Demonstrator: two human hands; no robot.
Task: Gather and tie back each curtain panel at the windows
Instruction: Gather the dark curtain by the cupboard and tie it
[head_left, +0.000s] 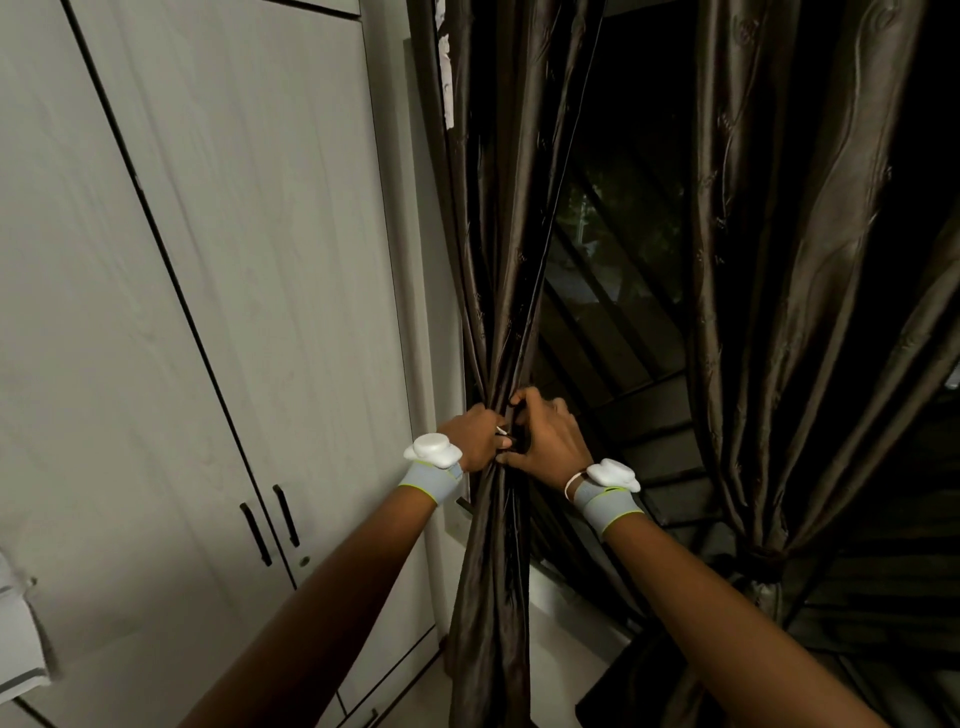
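A dark brown satin curtain panel (506, 218) hangs at the left of the window, bunched into a narrow waist at mid height. My left hand (475, 436) grips that waist from the left. My right hand (545, 436) curls round it from the right, fingers hooked into the folds. Something small and white shows between the two hands; a tie is not clearly visible. A second brown curtain panel (810, 260) on the right is gathered low down by a tie-back (768, 564).
A tall pale wardrobe (218, 291) with dark door handles (270, 522) stands close on the left. Dark window glass (618, 249) shows between the panels, with a light sill (561, 597) below. White cloth (15, 634) hangs at the left edge.
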